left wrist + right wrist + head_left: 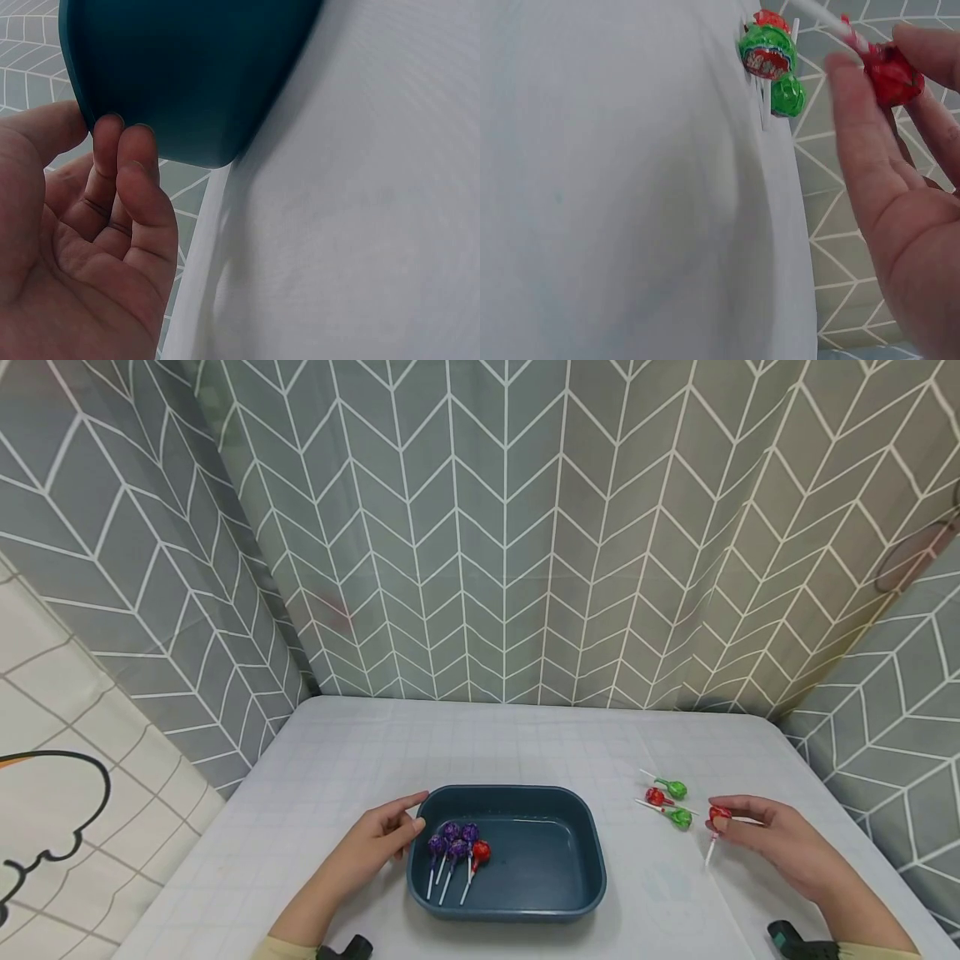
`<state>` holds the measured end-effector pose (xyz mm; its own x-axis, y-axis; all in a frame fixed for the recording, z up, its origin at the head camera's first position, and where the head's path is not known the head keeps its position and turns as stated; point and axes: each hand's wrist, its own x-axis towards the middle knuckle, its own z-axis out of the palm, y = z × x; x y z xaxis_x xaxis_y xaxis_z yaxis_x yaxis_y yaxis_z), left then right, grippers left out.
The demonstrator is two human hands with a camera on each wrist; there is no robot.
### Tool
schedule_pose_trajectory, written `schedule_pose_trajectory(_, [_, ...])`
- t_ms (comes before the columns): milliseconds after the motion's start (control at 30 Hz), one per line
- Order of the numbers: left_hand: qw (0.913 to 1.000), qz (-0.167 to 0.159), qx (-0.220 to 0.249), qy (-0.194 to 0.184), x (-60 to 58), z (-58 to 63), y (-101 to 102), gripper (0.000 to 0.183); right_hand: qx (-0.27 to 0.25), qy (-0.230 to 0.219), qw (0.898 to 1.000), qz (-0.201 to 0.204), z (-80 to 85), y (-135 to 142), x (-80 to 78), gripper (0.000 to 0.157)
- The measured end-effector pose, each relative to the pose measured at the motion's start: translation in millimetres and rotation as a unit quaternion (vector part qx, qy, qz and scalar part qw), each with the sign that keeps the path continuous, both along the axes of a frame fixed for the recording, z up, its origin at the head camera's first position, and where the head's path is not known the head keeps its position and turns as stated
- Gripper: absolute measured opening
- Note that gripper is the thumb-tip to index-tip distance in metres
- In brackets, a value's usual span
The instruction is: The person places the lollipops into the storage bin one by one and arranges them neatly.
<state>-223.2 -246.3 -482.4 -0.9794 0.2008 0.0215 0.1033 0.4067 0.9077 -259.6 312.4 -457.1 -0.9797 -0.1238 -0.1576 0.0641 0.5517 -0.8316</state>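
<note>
A dark blue rectangular plastic tray [517, 912] stands on the table. Inside, toward its left end, several purple lollipops [457, 849] and one red lollipop [481, 852] lie with their sticks toward the near side. My left hand [381, 839] grips the tray's left rim, its fingers against the outer wall [187, 82]. Right of the tray, my right hand [780, 839] pinches another red lollipop [892, 75] by its wrapped head, the white stick pointing down in the head view. Close by on the table are two green lollipops [677, 789] and a red one [657, 796] between them.
A white cloth covers the table [360, 735]. Grey curtains [510, 527] with a white chevron pattern hang behind it and at the sides. A dark device is strapped to each wrist.
</note>
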Motion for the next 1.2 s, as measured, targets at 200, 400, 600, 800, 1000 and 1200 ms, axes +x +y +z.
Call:
schedule_pose_trajectory(200, [1.0,-0.004,0.002,0.001,0.7,0.4,-1.1,0.044,-0.026,0.016,0.999,0.008,4.4,-8.3,-0.5,0.062])
schedule_pose_trajectory(400, [0.9999,-0.012,0.006,0.007,0.0,-1.1,-1.9,0.045,0.011,0.028,1.0,0.003,14.5,-21.6,-0.4,0.067])
schedule_pose_trajectory(600, [0.9996,-0.019,0.016,0.01,-0.4,-4.3,-2.8,0.046,0.024,0.027,0.999,0.004,24.5,-37.4,-4.2,0.068])
schedule_pose_trajectory(800, [0.9997,-0.016,0.013,0.013,-0.2,-6.4,-3.0,0.045,0.022,0.055,0.998,0.024,33.4,-55.1,-6.3,0.064])
schedule_pose_trajectory(1000, [0.9999,-0.001,0.008,0.008,6.3,4.7,3.0,0.044,-0.026,0.053,0.996,0.062,40.9,-74.0,-8.1,0.054])
schedule_pose_trajectory(1200, [1.0,-0.003,0.004,0.007,1.6,-4.2,-2.3,0.046,-0.042,0.053,0.993,0.098,51.4,-97.5,-9.4,0.047])
